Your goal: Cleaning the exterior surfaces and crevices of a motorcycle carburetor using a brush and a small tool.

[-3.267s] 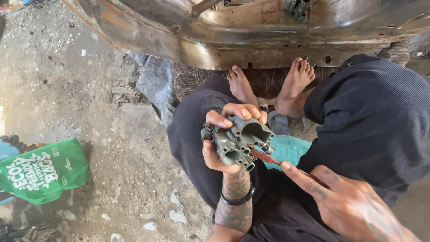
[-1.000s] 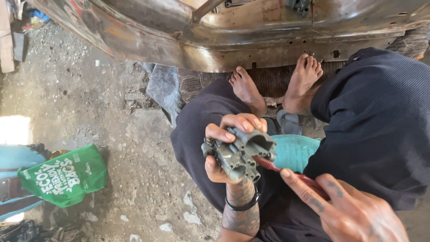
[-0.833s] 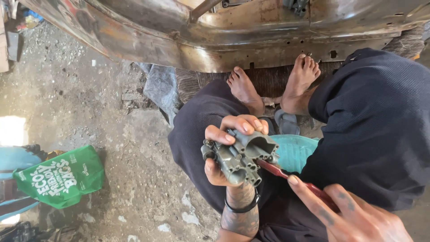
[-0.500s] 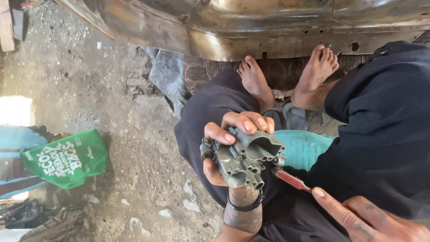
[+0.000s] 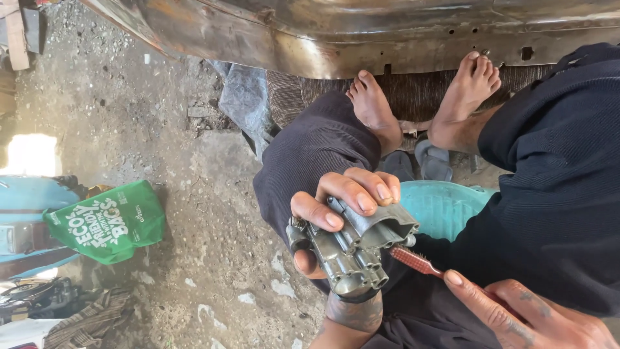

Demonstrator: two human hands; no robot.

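Left hand clutching grey metal part, right hand pinching red brush, teal basin (contents hidden)

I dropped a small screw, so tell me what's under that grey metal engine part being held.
Under the grey metal part, the left hand grips it above dark trousers, with a teal basin beside. Whatever lies directly beneath is covered by the part and hand.

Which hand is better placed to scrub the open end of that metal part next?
Probably the right hand: it holds the small red brush, whose bristles reach the grey metal part. The left hand is wrapped around that part, steadying it.
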